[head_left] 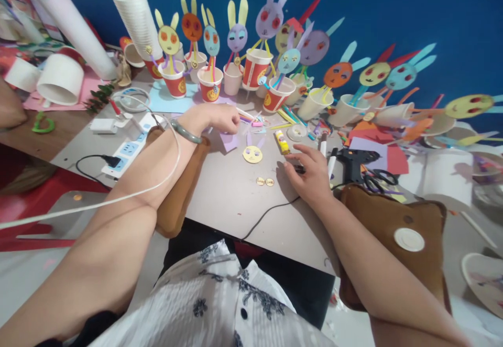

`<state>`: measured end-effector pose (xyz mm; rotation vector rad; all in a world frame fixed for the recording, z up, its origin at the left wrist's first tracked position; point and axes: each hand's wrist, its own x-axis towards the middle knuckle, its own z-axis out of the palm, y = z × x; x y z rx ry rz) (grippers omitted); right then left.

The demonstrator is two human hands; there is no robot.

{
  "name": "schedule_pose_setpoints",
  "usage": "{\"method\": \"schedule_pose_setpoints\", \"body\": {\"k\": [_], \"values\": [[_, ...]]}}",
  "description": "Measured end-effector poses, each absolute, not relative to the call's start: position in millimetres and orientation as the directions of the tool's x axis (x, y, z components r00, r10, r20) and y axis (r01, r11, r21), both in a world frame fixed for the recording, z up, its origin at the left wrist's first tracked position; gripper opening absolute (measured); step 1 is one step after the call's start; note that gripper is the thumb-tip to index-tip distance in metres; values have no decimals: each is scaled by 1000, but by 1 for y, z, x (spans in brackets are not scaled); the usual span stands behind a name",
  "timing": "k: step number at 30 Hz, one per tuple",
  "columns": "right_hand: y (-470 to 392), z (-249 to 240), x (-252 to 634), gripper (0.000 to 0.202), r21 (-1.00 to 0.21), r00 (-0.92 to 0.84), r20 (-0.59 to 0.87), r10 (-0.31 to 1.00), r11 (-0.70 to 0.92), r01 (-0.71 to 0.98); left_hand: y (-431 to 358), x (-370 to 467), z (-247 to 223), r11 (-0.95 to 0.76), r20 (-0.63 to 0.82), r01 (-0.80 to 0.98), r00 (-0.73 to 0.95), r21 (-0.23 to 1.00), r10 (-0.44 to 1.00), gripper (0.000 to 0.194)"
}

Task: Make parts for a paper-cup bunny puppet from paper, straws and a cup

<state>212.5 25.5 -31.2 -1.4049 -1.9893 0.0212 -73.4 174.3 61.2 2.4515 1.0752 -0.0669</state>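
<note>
My left hand (227, 118) is closed, fingers curled down beside small paper scraps (256, 123) and a purple piece of paper (228, 141). What it holds, if anything, is hidden. My right hand (312, 171) rests on the table with fingers apart, close to a yellow glue stick (282, 141). A dark object (299, 169) lies under its fingers, too covered to name. Between the hands lies a yellow paper rabbit face (252, 154) with purple ears. Two small oval tags (264, 182) with handwriting sit just nearer to me.
Paper cups (257, 69) with rabbit heads on coloured stems line the blue wall. Right of my hand are white markers (332, 162), a black glue gun (356, 162) and scissors (379, 180). A power strip (129, 150) and a white cable (157, 190) lie by my left arm.
</note>
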Motion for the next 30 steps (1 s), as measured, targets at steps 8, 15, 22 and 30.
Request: {"method": "schedule_pose_setpoints", "body": {"k": [8,15,22,30], "values": [[19,-18,204,9,-402,-228,559,798,500,767,161,-59,55,-595,-110,786,614,168,781,25],[8,-8,191,9,-223,-607,419,676,724,653,157,-48,50,-792,-149,444,894,418,423,36],[1,-4,188,19,-259,-576,299,761,645,719,150,-44,49,-786,-235,463,886,409,400,34],[-1,0,187,23,-308,-576,222,787,617,724,148,-41,49,-806,-234,469,882,362,408,41]]}}
